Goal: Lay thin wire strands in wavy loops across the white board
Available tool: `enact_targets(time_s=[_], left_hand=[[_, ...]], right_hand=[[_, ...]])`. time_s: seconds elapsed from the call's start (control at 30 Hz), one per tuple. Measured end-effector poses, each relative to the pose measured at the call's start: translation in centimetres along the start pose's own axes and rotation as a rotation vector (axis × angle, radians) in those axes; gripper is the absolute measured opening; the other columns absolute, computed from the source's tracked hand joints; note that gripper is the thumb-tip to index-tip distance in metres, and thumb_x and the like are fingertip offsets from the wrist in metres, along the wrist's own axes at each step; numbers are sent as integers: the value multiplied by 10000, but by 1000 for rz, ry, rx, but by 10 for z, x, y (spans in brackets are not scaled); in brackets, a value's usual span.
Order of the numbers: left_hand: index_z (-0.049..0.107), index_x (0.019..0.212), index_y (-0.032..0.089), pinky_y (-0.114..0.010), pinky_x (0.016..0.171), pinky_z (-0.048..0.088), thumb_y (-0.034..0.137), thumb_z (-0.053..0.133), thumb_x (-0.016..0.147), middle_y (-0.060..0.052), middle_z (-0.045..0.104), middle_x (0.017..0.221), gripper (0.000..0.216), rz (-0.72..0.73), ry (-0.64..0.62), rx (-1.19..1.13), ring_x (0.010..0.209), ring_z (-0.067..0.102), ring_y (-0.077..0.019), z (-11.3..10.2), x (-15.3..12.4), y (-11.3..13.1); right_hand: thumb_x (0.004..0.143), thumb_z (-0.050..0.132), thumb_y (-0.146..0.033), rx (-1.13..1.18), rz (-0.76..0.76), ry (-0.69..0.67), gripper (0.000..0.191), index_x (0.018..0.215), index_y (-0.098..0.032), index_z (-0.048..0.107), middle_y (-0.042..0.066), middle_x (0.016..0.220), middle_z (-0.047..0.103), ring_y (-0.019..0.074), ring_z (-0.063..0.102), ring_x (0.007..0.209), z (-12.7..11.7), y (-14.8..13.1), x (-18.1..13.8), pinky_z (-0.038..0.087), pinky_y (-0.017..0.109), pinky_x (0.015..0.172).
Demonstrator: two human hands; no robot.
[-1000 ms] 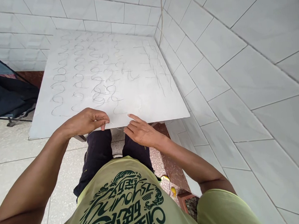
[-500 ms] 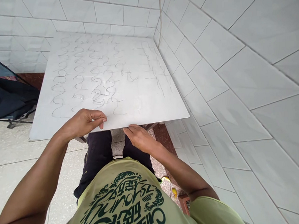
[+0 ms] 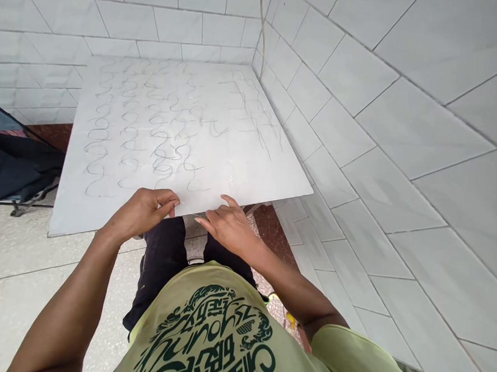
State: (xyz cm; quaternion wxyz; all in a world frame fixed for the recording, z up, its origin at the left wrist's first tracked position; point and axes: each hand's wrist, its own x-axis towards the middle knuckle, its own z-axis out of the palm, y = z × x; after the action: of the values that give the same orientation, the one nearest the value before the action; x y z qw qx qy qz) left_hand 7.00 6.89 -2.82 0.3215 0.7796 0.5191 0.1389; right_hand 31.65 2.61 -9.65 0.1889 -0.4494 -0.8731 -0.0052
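Observation:
A white board (image 3: pixel 239 169) lies flat before me, covered with rows of thin wavy wire pieces (image 3: pixel 162 152) and some straighter ones (image 3: pixel 262 129) on its right side. My left hand (image 3: pixel 143 211) rests at the board's near edge, fingers pinched on one end of a thin wire (image 3: pixel 187 207). My right hand (image 3: pixel 229 226) is just below the edge, thumb and forefinger pinching the same wire's other end, the other fingers raised. The wire between the hands is barely visible.
White tiled walls (image 3: pixel 374 116) close in behind and to the right of the board. A dark folding chair with black cloth (image 3: pixel 11 161) stands at the left on the speckled floor (image 3: pixel 17 262). A thin cord (image 3: pixel 262 22) hangs in the corner.
My right hand moved along the board's near edge and one finger lifted again. My left hand stayed pinched at the edge. The view shifted slightly.

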Motion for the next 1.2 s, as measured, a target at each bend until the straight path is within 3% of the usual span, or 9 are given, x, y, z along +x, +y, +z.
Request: enact_targets(time_s=[0.23, 0.43, 0.57, 0.67, 0.77, 1.03, 1.2], left_hand=[[692, 859, 209, -264, 577, 396, 375, 490, 986, 23, 706, 740, 291, 51, 48, 45, 547, 517, -118, 15, -7, 5], [674, 866, 207, -274, 584, 397, 402, 467, 1017, 17, 701, 731, 321, -2, 166, 24, 536, 508, -121, 28, -15, 12], [685, 875, 216, -270, 565, 414, 398, 493, 998, 13, 720, 765, 292, -30, 163, -1, 534, 519, -123, 23, -14, 10], [702, 910, 211, -266, 545, 442, 400, 501, 985, -3, 740, 811, 286, -57, 137, -50, 533, 532, -128, 19, -13, 6], [714, 924, 207, -264, 532, 461, 418, 504, 981, -11, 749, 834, 303, -73, 118, -62, 533, 536, -129, 16, -11, 2], [706, 865, 210, -284, 566, 452, 445, 501, 987, -6, 743, 831, 334, -31, 164, 8, 547, 507, -131, 2, -9, -5], [690, 852, 220, -268, 524, 411, 451, 476, 993, 12, 693, 733, 346, -36, 228, 25, 501, 471, -120, 8, -7, 1]], right_hand=[[1116, 404, -424, -2, 94, -22, 560, 732, -150, 706, 88, 659, 715, 189, 650, 647, 29, -11, 11, 427, 400, 1002], [1113, 404, -436, 19, 233, -11, 565, 732, -145, 702, 119, 657, 711, 208, 654, 634, 36, -14, 11, 435, 338, 742], [1119, 398, -423, 41, 129, -25, 491, 860, -138, 701, 89, 671, 704, 192, 660, 650, 38, -11, 3, 443, 309, 732], [1132, 374, -327, 62, -6, -53, 379, 1127, -111, 685, 63, 689, 707, 183, 658, 652, 42, -10, -2, 464, 294, 732], [1131, 370, -317, 76, -46, -72, 380, 1331, -97, 606, 66, 706, 716, 190, 668, 657, 44, -9, -4, 481, 284, 703], [1115, 392, -311, 278, 68, -154, 353, 1387, -176, 573, 81, 877, 774, 220, 732, 754, 21, -3, -13, 498, 277, 727], [1117, 362, -261, 363, 237, -95, 298, 1214, -167, 628, 98, 909, 772, 222, 744, 768, 25, -9, -12, 482, 272, 702]])
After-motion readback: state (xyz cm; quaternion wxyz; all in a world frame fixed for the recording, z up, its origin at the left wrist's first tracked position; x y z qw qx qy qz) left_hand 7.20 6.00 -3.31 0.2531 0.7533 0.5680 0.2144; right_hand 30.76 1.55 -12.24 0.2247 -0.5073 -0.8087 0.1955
